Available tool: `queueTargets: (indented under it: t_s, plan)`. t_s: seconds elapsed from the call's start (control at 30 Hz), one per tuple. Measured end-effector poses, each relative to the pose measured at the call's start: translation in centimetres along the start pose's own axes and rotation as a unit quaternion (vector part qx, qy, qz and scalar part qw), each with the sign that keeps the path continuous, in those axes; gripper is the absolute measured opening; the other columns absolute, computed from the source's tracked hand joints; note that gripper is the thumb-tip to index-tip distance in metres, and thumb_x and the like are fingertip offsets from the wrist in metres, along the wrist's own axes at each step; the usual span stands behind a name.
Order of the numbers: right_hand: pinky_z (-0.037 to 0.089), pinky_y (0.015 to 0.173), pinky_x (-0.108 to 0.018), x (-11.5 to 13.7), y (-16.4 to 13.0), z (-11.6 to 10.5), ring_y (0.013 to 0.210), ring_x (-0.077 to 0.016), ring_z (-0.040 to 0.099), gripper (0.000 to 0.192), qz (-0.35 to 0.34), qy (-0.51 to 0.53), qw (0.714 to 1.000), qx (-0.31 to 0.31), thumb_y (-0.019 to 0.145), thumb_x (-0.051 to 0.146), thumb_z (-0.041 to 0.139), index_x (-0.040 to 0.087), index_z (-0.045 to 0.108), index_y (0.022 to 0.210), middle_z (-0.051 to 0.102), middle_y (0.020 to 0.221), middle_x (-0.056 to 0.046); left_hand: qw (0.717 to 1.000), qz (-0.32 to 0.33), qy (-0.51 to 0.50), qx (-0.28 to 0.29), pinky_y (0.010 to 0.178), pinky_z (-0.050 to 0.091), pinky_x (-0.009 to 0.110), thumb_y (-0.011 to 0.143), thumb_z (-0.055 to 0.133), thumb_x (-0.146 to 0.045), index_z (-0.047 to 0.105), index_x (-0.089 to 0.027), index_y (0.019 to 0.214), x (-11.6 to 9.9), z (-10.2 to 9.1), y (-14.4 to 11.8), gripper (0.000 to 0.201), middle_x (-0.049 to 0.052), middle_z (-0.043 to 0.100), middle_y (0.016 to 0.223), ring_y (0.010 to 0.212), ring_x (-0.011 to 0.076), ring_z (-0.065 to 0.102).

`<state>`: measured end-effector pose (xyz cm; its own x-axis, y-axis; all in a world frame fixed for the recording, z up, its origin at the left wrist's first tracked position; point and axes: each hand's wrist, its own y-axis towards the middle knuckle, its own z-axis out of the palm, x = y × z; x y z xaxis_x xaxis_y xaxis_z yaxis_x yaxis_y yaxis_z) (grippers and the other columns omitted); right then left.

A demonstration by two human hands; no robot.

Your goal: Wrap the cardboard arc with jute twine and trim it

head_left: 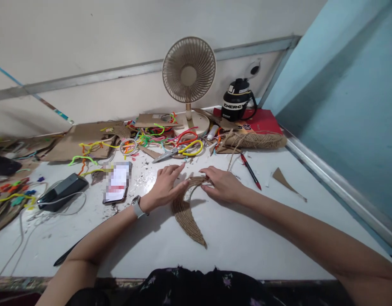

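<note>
A crescent shape covered in curved rows of brown jute twine [186, 216] lies on the white table, its lower tip pointing toward me. My left hand [165, 187] rests over the crescent's upper left curve, fingers stretched out and apart. At the upper end, my right hand [223, 183] has thumb and fingers closed around the crescent's tip, which they partly hide. A strand of twine runs from behind my right hand up to a twine bundle [262, 140]. Scissors with red and yellow handles [178, 148] lie beyond my left hand.
A small fan [189, 75] and a black jug [236, 102] stand at the back. Left of my hands are a phone [117, 182] and a dark box-shaped device [63, 191] with a white cable. A pen [250, 171] and a cardboard scrap [285, 182] lie right; colourful pipe cleaners [154, 137] clutter the back.
</note>
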<state>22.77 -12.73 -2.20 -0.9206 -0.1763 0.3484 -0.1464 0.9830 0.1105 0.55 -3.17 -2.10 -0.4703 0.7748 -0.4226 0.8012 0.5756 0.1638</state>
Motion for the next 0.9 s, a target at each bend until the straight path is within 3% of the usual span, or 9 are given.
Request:
queueTargets:
  t_s: [0.1,0.23,0.4,0.57,0.67,0.8,0.9]
  plan:
    - [0.042,0.073,-0.029,0.0,0.3,0.3,0.085,-0.0193,0.058,0.034,0.019,-0.009,1.0,0.002,0.081,0.029,0.058,0.016,0.059,0.113,0.061,0.104,-0.009,0.998,-0.045,-0.043,-0.031,0.099,0.036,0.044,0.096,0.032,-0.056,0.054,-0.017,0.131,0.7,-0.4,0.3,0.056,0.012,0.056,0.12,0.115,0.0246,0.048]
    - [0.042,0.069,-0.026,0.1,0.8,0.4,0.08,-0.0163,0.056,0.023,0.016,0.0,1.0,-0.003,0.079,0.024,0.057,0.017,0.061,0.1,0.058,0.1,-0.007,0.995,-0.03,-0.081,-0.043,0.097,0.041,0.041,0.095,0.04,-0.053,0.065,-0.017,0.112,0.9,-0.4,0.5,0.047,0.011,0.059,0.11,0.107,0.0224,0.053]
    - [0.043,0.072,-0.027,0.0,1.7,-0.2,0.086,-0.0179,0.057,0.018,-0.005,-0.004,1.0,0.007,0.077,0.02,0.057,0.018,0.06,0.095,0.057,0.099,-0.006,0.988,-0.019,-0.146,-0.046,0.093,0.046,0.04,0.09,0.05,-0.053,0.065,-0.017,0.109,0.6,-0.2,0.8,0.043,0.01,0.062,0.107,0.105,0.0221,0.057]
    - [0.045,0.073,-0.028,0.5,2.7,-0.6,0.085,-0.018,0.058,0.018,-0.031,-0.014,0.999,0.031,0.074,0.015,0.056,0.019,0.057,0.091,0.06,0.098,-0.006,0.962,-0.036,-0.27,0.03,0.08,0.05,0.033,0.088,0.056,-0.049,0.057,-0.016,0.122,1.0,0.0,0.8,0.048,0.01,0.067,0.104,0.088,0.0184,0.063]
    - [0.046,0.074,-0.029,0.7,3.4,-0.7,0.086,-0.0185,0.059,0.017,-0.054,-0.011,0.998,0.041,0.074,0.014,0.055,0.02,0.055,0.09,0.061,0.097,-0.006,0.948,-0.046,-0.312,0.046,0.074,0.049,0.03,0.086,0.058,-0.051,0.055,-0.016,0.128,1.5,0.1,0.9,0.055,0.01,0.068,0.102,0.081,0.0165,0.062]
    - [0.048,0.078,-0.032,0.9,4.7,-1.2,0.094,-0.0211,0.059,0.017,-0.09,-0.001,0.996,-0.006,0.077,0.015,0.054,0.021,0.055,0.093,0.061,0.102,-0.007,0.906,-0.1,-0.406,0.063,0.061,0.043,0.025,0.082,0.06,-0.058,0.057,-0.013,0.125,1.8,-0.1,1.3,0.063,0.005,0.066,0.081,0.064,0.012,0.055]
    - [0.048,0.082,-0.035,1.0,5.7,-1.5,0.099,-0.023,0.059,0.018,-0.107,0.012,0.993,-0.051,0.077,0.016,0.054,0.021,0.056,0.095,0.061,0.107,-0.009,0.85,-0.123,-0.508,0.066,0.062,0.042,0.024,0.075,0.066,-0.06,0.063,-0.013,0.115,1.9,-0.3,1.6,0.062,0.004,0.067,0.081,0.067,0.0122,0.056]
